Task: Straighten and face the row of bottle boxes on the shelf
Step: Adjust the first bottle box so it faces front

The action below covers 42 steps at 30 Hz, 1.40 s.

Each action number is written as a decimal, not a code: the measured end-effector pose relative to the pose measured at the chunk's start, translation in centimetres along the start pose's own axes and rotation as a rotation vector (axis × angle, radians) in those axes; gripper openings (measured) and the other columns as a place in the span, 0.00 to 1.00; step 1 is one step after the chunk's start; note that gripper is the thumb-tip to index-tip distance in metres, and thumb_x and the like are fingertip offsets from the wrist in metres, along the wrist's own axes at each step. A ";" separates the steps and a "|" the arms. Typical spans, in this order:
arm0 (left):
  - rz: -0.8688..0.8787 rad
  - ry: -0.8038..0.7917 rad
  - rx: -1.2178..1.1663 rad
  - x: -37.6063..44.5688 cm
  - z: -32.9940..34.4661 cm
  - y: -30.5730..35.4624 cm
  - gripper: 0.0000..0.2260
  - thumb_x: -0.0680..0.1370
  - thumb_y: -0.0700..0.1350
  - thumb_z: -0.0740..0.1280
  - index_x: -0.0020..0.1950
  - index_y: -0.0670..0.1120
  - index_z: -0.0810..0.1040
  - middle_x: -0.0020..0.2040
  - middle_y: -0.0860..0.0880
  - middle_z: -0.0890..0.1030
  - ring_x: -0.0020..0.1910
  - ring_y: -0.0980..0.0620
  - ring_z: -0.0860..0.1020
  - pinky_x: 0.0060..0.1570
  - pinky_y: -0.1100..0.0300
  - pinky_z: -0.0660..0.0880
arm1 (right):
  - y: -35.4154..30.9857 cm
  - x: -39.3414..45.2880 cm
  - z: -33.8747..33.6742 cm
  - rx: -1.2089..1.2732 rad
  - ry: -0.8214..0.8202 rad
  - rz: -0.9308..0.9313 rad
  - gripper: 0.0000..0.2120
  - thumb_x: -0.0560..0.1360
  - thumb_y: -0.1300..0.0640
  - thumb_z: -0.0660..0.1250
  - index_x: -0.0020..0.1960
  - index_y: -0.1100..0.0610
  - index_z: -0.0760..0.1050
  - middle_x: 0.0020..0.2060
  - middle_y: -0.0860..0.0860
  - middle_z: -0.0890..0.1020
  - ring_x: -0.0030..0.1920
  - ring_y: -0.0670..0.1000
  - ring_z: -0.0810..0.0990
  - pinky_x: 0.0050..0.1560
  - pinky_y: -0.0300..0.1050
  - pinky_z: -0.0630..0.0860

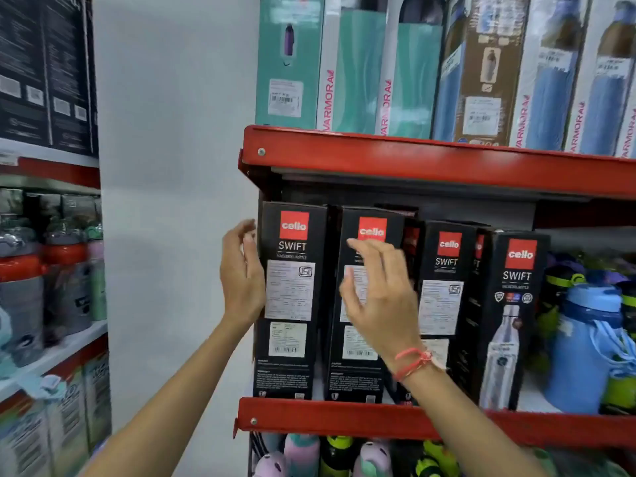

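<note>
Both open: left hand (241, 275) at end box's (290, 301) edge, right hand (380, 297) before second box (361, 339).

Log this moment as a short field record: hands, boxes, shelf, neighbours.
left hand: open, flat against the left side of the leftmost box
right hand: open, fingers spread in front of the second box; contact unclear
row of black boxes: four fronts upright on the middle shelf, label sides facing out on three; the rightmost box shows a bottle picture
alignment: uneven, two more boxes sit recessed in the gaps
right neighbour: blue bottle
shelf above: tall teal and blue boxes
</note>
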<state>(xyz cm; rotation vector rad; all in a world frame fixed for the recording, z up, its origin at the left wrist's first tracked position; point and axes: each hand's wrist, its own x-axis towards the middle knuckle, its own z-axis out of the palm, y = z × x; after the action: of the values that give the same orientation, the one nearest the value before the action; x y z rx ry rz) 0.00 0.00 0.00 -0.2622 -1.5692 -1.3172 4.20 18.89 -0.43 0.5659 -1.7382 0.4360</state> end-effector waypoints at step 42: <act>-0.222 -0.434 0.030 -4.0 -4.2 -3.0 0.39 0.75 0.45 0.71 0.74 0.67 0.50 0.66 0.52 0.77 0.62 0.54 0.77 0.61 0.44 0.76 | -4.8 -2.2 7.4 0.353 -0.564 0.579 0.50 0.74 0.64 0.69 0.76 0.43 0.34 0.71 0.52 0.71 0.66 0.55 0.75 0.65 0.49 0.71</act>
<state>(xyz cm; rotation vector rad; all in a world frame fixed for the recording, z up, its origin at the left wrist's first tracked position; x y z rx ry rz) 1.96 -2.95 -5.48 -0.3827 -2.0272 -1.4738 1.57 11.12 -4.32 0.4458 -2.3929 1.0868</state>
